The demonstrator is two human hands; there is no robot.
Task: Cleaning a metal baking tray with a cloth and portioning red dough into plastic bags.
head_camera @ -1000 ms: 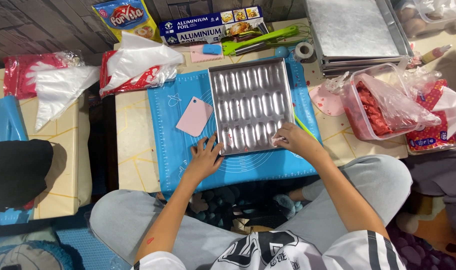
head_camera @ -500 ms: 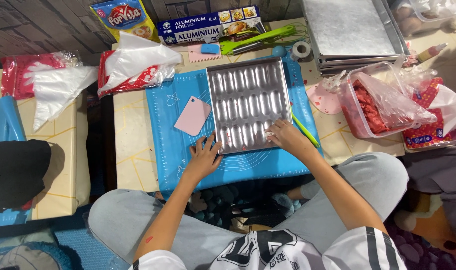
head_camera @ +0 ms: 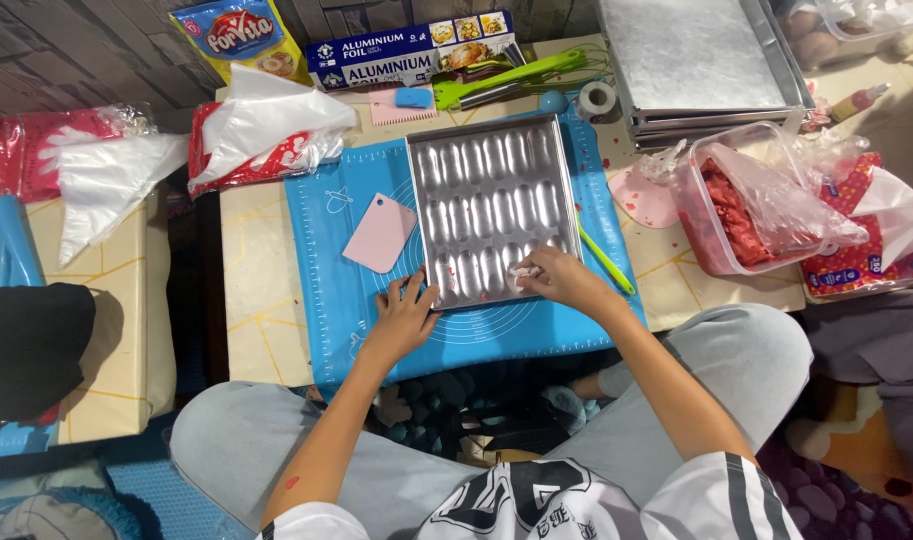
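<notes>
Pinching white wad (head_camera: 522, 271) w/ right hand (head_camera: 562, 277) over mold tray (head_camera: 492, 205); left hand (head_camera: 407, 318) flat, steadying edge.

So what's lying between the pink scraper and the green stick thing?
In the head view, the silver baking mold tray lies between the pink scraper and the green tool, on the blue mat.

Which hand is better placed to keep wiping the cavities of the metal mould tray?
Probably the right hand: it holds a small white wad over the metal mould tray. The left hand rests on the tray's near-left corner.
</notes>
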